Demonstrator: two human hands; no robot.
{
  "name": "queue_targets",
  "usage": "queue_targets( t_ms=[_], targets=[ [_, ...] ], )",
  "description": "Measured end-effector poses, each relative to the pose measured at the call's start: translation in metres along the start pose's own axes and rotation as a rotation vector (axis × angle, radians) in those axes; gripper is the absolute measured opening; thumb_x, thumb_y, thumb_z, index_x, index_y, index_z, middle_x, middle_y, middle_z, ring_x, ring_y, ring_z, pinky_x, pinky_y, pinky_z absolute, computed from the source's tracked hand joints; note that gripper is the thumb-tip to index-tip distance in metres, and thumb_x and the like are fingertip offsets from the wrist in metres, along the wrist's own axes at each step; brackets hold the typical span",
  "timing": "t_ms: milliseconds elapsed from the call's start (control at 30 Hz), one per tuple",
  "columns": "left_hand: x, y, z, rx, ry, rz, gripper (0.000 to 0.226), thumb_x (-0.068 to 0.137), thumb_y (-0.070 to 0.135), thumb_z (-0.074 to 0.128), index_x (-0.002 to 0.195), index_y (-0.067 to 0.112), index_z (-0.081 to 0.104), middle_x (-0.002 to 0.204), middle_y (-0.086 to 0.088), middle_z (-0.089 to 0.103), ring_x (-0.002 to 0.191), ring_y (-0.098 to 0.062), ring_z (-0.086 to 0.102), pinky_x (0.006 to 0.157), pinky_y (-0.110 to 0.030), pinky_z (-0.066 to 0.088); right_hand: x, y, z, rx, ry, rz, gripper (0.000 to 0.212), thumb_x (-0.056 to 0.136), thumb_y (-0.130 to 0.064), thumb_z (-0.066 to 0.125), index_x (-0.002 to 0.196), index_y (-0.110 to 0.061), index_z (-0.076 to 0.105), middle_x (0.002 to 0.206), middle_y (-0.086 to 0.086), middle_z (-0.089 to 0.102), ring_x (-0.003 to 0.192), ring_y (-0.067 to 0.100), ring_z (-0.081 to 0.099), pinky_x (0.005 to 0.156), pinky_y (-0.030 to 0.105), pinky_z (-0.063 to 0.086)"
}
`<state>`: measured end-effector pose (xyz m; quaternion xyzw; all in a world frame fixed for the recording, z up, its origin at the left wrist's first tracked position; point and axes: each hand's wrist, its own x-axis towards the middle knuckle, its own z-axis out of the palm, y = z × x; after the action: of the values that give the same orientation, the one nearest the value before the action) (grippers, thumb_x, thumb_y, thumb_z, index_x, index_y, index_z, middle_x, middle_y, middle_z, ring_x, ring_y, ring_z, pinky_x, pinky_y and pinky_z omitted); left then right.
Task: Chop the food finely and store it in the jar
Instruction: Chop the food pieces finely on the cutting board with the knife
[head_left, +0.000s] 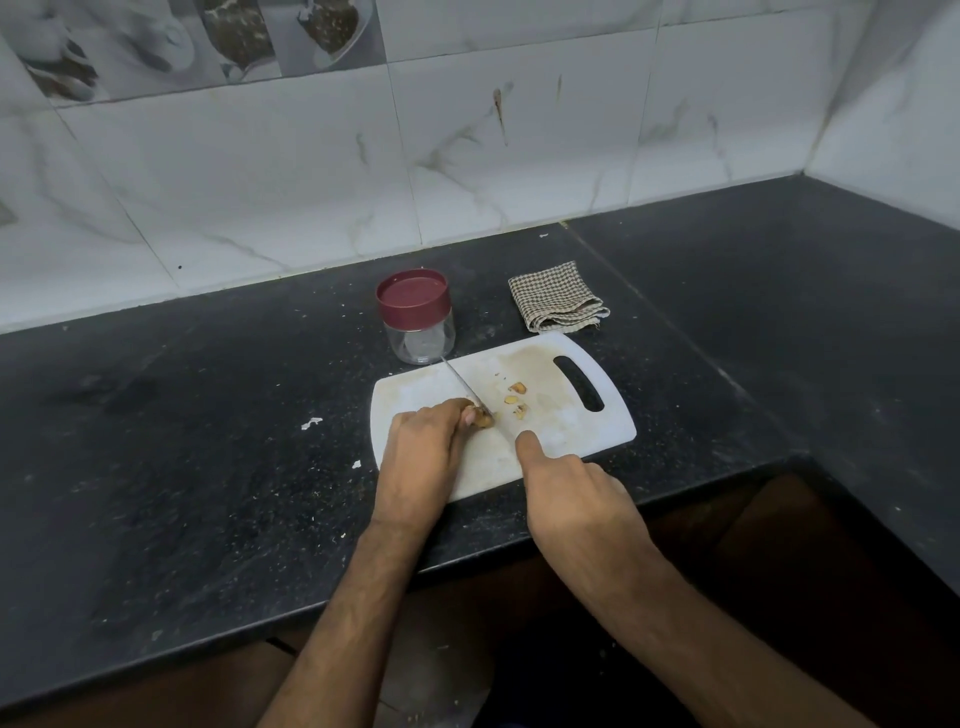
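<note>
Two bare hands work over a white cutting board (545, 447) lying near the front edge of a black counter (208, 467); left hand (423, 457), fingers curled, pinches a small brownish piece of food (484, 420) at the board's left-centre; the piece shows just past the fingertips, on their right side, mostly covered by them; knife blade (460, 383) slants from the fingertips toward the board's far left corner, its lower end meeting the food; the handle is hidden, so which hand holds the knife cannot be told; right hand (576, 493) rests at the board's front edge, forefinger stretched out on the board, remaining fingers folded under and hidden from view; its fingertip lies near the food, apart from it; several cut bits (516, 400) scattered at mid-board, right of the held piece, between it and the handle slot (579, 383); clear jar (420, 325) with dark red lid (413, 300) on, upright on the counter just beyond the board's far left corner; folded checked cloth (558, 299) on the counter beyond the board's far right corner; marble-pattern tiled wall (467, 156) behind the counter.
</note>
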<state>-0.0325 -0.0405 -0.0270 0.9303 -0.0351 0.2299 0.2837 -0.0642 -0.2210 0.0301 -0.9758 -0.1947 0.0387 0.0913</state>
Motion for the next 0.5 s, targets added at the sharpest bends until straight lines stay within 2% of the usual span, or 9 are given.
queue_targets(
  t_ms=[100,200,267,400,500],
  targets=[
    [0.000,0.001,0.000,0.082,-0.001,0.051,0.024,0.105,0.037,0.050,0.098,0.024,0.070,0.081,0.008,0.073,0.073,-0.015,0.065,0.078,-0.042,0.051,0.000,-0.001,-0.003,-0.004,-0.026,0.010,0.046,0.098,-0.004,0.040,0.139,-0.020,0.029,0.080,0.000,0.046,0.074,0.020,0.050,0.067,0.033,0.042],
    [0.000,0.000,0.002,0.082,-0.006,0.048,0.009,0.100,0.030,0.064,0.100,0.023,0.069,0.087,0.010,0.073,0.078,-0.015,0.066,0.080,-0.039,0.049,0.000,-0.001,-0.005,-0.006,-0.013,0.001,0.044,0.098,-0.003,0.039,0.138,-0.020,0.031,0.075,-0.002,0.043,0.072,0.020,0.049,0.065,0.033,0.041],
    [0.000,0.000,0.003,0.079,-0.010,0.044,0.004,0.098,0.025,0.065,0.100,0.023,0.069,0.088,0.010,0.074,0.080,-0.017,0.066,0.078,-0.038,0.049,-0.003,0.000,-0.005,-0.010,0.014,-0.008,0.044,0.097,-0.002,0.039,0.137,-0.020,0.032,0.073,-0.002,0.042,0.070,0.019,0.049,0.064,0.033,0.040],
    [-0.001,0.003,0.003,0.175,0.007,0.055,0.009,0.097,0.024,0.064,0.090,0.020,0.064,0.073,0.004,0.068,0.068,-0.024,0.061,0.071,-0.033,0.036,-0.015,-0.003,-0.006,-0.031,0.061,-0.007,0.044,0.097,-0.001,0.038,0.135,-0.021,0.032,0.068,-0.003,0.038,0.067,0.021,0.047,0.063,0.033,0.040],
    [-0.002,0.005,0.001,0.160,0.004,0.054,0.013,0.097,0.025,0.063,0.086,0.019,0.062,0.068,0.004,0.065,0.064,-0.024,0.058,0.071,-0.033,0.034,-0.021,-0.009,-0.004,-0.042,0.077,0.006,0.043,0.097,-0.001,0.038,0.135,-0.022,0.032,0.066,-0.002,0.035,0.069,0.022,0.046,0.064,0.034,0.041]
  ],
)
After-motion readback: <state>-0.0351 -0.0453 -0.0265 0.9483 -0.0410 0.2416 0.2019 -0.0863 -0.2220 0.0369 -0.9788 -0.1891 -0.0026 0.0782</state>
